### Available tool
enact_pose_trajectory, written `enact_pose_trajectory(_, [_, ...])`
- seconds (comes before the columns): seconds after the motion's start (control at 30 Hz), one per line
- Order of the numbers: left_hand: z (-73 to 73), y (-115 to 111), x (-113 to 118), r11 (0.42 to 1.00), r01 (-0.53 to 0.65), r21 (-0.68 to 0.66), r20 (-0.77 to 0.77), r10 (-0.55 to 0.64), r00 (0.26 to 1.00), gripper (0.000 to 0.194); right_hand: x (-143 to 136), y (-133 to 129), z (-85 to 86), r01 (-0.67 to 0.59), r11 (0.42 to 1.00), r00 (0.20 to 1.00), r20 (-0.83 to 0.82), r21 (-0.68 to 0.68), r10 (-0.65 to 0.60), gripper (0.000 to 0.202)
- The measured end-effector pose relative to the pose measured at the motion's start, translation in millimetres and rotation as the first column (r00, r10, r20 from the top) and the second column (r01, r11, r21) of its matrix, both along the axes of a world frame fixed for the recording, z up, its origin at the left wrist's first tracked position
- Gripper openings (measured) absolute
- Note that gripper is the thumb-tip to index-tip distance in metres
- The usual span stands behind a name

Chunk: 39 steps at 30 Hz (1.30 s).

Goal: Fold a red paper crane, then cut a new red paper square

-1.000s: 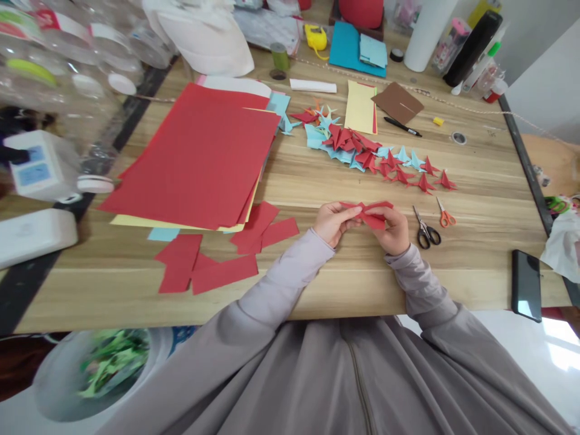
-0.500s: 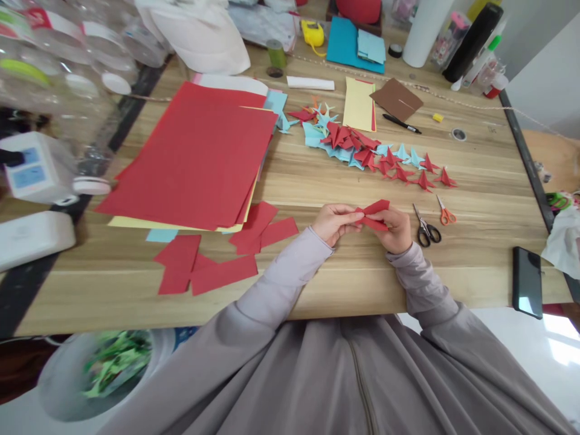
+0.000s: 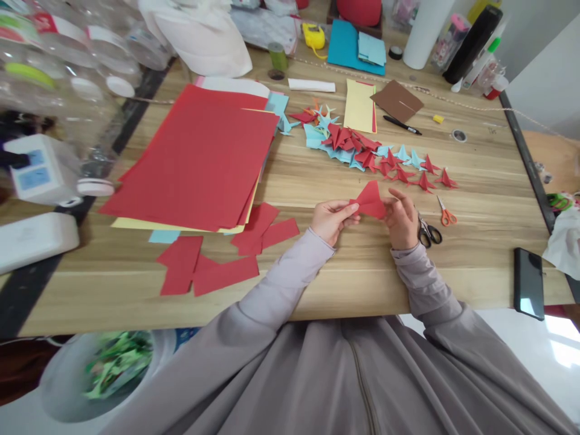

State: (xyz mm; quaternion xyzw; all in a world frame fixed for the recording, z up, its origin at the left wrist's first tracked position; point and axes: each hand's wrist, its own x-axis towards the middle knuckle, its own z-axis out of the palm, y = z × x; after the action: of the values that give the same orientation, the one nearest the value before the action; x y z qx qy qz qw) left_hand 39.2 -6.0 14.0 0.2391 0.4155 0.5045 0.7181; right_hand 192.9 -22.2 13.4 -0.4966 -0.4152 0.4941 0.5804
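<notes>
Loosened since the earlier frame, the right hand is spreading its fingers beside the folded red paper, whose narrow end the left hand is pinching, probably to steady it, while black scissors are lying just beside the right hand.

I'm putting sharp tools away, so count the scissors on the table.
2. The black-handled scissors lie beside the right hand, which partly hides them; the orange-handled scissors lie farther right. More could be under the paper stack.

folded paper partly hidden, bottles cut off
</notes>
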Motion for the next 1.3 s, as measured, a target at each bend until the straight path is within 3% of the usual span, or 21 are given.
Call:
enact_pose_trajectory(0.13, [-1.0,-1.9,3.9,1.0,0.013,0.0,0.014,-0.013,1.0,0.035,-12.0,-2.8,0.8,-0.119,0.992,0.993,0.006,0.038,0.118,0.085])
enact_pose_trajectory(0.3, [-2.3,-5.3,5.8,0.993,0.114,0.043,-0.082,-0.11,0.991,0.033,-12.0,-2.5,-1.3,-0.056,0.998,0.996,0.071,0.014,0.055,0.072])
enact_pose_trajectory(0.43, [-2.7,-5.5,2.5,0.949,0.258,0.181,-0.292,-0.199,0.935,0.025,-7.4,-1.1,-2.0,-0.071,0.997,0.993,0.099,0.024,0.069,0.061])
enact_pose_trajectory(0.63, [0.2,-5.1,-0.1,0.919,0.318,0.233,-0.435,-0.193,0.879,0.019,-8.8,-1.8,1.5,-0.049,0.999,0.994,0.096,0.022,0.047,0.055])
enact_pose_trajectory(0.8, [-2.1,-5.3,1.0,0.909,0.326,0.259,-0.384,-0.213,0.899,0.02,-10.8,-2.3,4.7,-0.061,0.998,0.997,0.041,0.007,0.061,0.052])
enact_pose_trajectory(0.93, [-2.5,-5.8,0.2,0.885,0.359,0.297,-0.357,-0.245,0.901,0.024,-10.7,-4.6,7.3,-0.271,0.96,0.961,0.034,-0.066,0.274,0.032])
enact_pose_trajectory(1.0, [-1.1,-6.3,0.1,0.879,0.37,0.3,-0.348,-0.26,0.9,0.025,-9.6,-6.0,8.3,-0.319,0.945,0.945,0.046,-0.072,0.323,0.025])
enact_pose_trajectory(1.3, [-1.1,-7.4,3.6,0.921,0.326,0.215,-0.306,-0.253,0.918,0.033,-11.2,-5.0,9.5,-0.241,0.97,0.968,0.059,-0.036,0.242,0.024])
